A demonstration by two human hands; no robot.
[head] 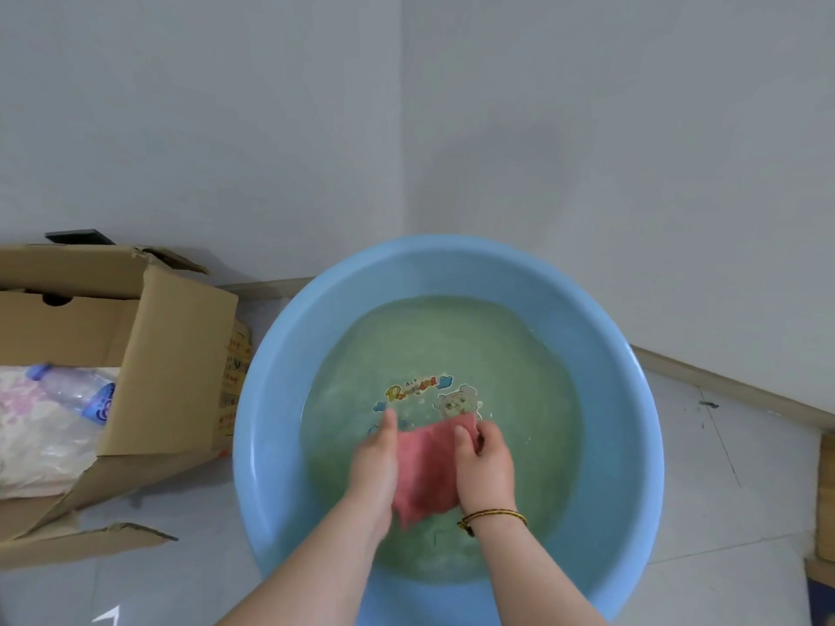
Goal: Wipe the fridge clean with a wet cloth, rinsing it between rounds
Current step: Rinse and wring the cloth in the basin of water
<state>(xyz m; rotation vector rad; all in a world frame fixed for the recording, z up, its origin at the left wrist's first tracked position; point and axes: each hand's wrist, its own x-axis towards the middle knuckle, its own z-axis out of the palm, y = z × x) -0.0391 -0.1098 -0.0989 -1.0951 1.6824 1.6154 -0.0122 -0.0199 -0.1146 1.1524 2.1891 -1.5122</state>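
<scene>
A round blue basin (271,399) stands on the floor in a room corner, holding cloudy greenish water with a cartoon print on its bottom. A pink cloth (427,467) hangs stretched between both hands, just over or in the water. My left hand (375,463) grips the cloth's left edge. My right hand (485,463) pinches its upper right corner; a thin yellow and dark bracelet is on that wrist. The fridge is not in view.
An open cardboard box (176,354) lies left of the basin, with a plastic bottle (74,393) and a bag inside. Grey walls meet behind the basin. A wooden edge (827,512) shows at the far right. Tiled floor surrounds the basin.
</scene>
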